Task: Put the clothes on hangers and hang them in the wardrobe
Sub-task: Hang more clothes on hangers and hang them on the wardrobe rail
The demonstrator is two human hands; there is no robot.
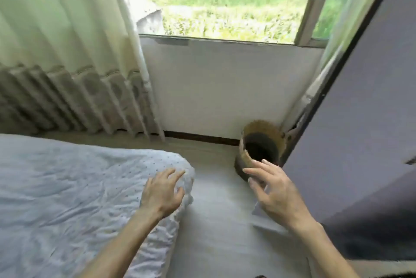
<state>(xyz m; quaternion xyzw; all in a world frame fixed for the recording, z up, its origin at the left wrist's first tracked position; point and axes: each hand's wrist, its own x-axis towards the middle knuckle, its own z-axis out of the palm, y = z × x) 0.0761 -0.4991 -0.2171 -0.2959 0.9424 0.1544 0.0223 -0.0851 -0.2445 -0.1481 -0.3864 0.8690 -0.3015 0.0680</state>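
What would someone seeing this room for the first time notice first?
The bright window showing green fields, top centre. Below it, two open hands are held forward: the left hand over the corner of the pale blue dotted bedspread, the right hand in front of the round woven basket.

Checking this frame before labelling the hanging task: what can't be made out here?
Head view only:
- Woven basket: the inside is dark and the right hand covers the near rim, so its contents are unknown.
- Grey door panel: cut off by the right edge, and what lies behind it is hidden.
- Left hand: touching the bed cover or hovering, cannot tell.
- Clothes and hangers: none in view.
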